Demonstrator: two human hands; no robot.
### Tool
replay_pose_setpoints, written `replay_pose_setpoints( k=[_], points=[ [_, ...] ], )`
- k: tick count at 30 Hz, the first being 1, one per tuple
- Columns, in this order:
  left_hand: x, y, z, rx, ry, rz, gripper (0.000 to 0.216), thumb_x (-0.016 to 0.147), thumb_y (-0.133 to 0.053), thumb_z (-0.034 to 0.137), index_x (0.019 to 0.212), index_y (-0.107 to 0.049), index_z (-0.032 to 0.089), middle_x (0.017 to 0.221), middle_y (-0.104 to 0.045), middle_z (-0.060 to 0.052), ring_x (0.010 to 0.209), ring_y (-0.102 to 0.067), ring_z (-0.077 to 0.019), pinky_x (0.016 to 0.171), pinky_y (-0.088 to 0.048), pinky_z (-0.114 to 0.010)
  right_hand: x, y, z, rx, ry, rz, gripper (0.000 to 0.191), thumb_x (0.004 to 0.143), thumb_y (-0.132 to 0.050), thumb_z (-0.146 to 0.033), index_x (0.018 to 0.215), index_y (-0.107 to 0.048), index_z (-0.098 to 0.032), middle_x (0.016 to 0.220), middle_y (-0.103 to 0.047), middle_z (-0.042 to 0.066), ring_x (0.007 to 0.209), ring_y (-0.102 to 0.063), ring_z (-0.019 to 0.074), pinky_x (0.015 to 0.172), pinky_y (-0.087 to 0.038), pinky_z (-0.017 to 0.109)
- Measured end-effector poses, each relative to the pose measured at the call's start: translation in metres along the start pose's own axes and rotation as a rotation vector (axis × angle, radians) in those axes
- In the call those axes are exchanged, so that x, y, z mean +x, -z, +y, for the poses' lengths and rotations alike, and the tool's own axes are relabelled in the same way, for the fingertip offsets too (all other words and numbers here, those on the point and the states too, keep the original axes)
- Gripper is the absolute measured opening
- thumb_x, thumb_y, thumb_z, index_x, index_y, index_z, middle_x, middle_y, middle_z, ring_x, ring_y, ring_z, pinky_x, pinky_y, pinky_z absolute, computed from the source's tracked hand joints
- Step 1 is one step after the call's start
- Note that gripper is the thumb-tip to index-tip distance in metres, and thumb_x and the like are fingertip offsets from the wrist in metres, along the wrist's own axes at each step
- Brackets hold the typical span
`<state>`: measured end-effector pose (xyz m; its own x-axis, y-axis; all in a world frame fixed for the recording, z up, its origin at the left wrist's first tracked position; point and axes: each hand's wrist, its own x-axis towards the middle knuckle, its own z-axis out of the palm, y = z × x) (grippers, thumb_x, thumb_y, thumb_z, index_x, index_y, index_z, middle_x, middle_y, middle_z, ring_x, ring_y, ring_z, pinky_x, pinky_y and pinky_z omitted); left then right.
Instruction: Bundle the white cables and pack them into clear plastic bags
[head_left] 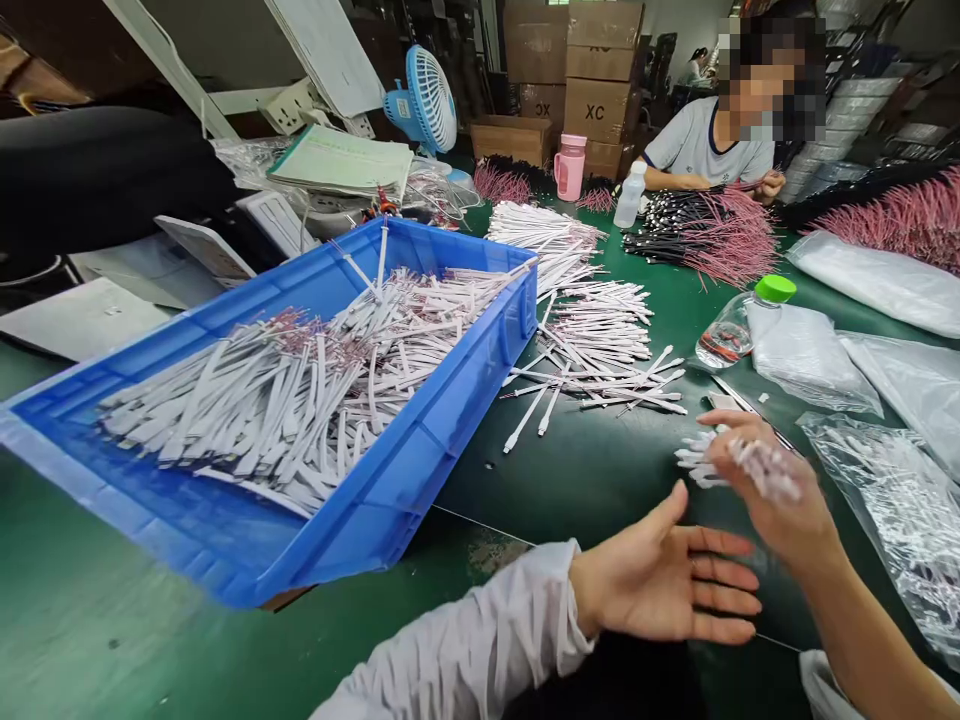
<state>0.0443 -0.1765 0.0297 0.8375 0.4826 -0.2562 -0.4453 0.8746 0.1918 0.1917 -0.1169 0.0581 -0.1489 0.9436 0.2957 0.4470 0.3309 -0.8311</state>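
Observation:
My left hand (667, 580) is open above the green table, palm showing and fingers spread, with nothing in it. Close by, my right hand (799, 510) is curled around a cluster of small white pieces (765, 470), slightly blurred; their exact kind is unclear. A small pile of similar white pieces (696, 460) lies on the table just beyond its fingers. Left of the hands, a blue plastic bin (472, 390) holds a heap of short white cables (300, 390) with reddish wire ends. More white cables (600, 335) lie in loose bunches beside the bin.
Tweezers (750, 408) and a green-capped bottle (727, 330) are beyond my right hand. Clear plastic bags (900, 510) line the right side. Farther back are black-and-pink wire bundles (712, 235), a pink cup (570, 168), a blue fan (427, 100) and a seated person (705, 145).

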Motion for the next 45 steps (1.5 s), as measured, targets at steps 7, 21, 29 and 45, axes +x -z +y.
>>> replay_pose_setpoints(
  k=[7, 21, 29, 45],
  points=[
    [0.005, -0.013, 0.012, -0.354, -0.181, 0.072, 0.020, 0.079, -0.068, 0.033, 0.081, -0.061, 0.014, 0.068, -0.058, 0.002, 0.055, -0.054, -0.0062, 0.061, -0.043, -0.019, -0.054, -0.010, -0.016, -0.072, 0.150, -0.183, 0.052, 0.063, -0.080, -0.035, 0.111, -0.064, -0.042, 0.144, -0.040, -0.001, 0.136, -0.029, 0.0372, 0.104, -0.037, 0.056],
    [0.016, 0.002, 0.009, 0.217, -0.924, 0.387, 0.021, 0.081, -0.063, 0.031, 0.095, -0.054, 0.018, 0.059, -0.048, 0.006, 0.052, -0.046, -0.0078, 0.058, -0.043, -0.023, 0.012, -0.036, 0.005, 0.304, -0.177, 0.160, 0.032, 0.092, -0.044, -0.041, 0.100, -0.067, -0.021, 0.089, -0.068, 0.006, 0.087, -0.065, 0.0207, 0.085, -0.049, 0.037],
    [0.014, 0.024, 0.002, 0.211, -0.884, 0.442, 0.028, 0.079, -0.065, 0.040, 0.091, -0.054, 0.018, 0.056, -0.044, 0.007, 0.047, -0.043, -0.0066, 0.052, -0.040, -0.022, 0.194, -0.075, 0.053, -0.535, -0.022, -0.134, 0.018, 0.082, -0.054, -0.016, 0.092, -0.068, -0.012, 0.094, -0.068, 0.011, 0.090, -0.060, 0.0206, 0.086, -0.042, 0.032],
    [0.017, 0.031, 0.001, 0.229, -0.876, 0.359, 0.026, 0.088, -0.055, 0.040, 0.098, -0.051, 0.016, 0.058, -0.045, 0.006, 0.050, -0.045, -0.0071, 0.056, -0.043, -0.024, 0.193, -0.050, 0.038, -0.680, 0.105, -0.084, 0.022, 0.085, -0.051, -0.019, 0.104, -0.062, -0.016, 0.091, -0.068, 0.008, 0.080, -0.061, 0.0180, 0.077, -0.044, 0.028]
  ],
)
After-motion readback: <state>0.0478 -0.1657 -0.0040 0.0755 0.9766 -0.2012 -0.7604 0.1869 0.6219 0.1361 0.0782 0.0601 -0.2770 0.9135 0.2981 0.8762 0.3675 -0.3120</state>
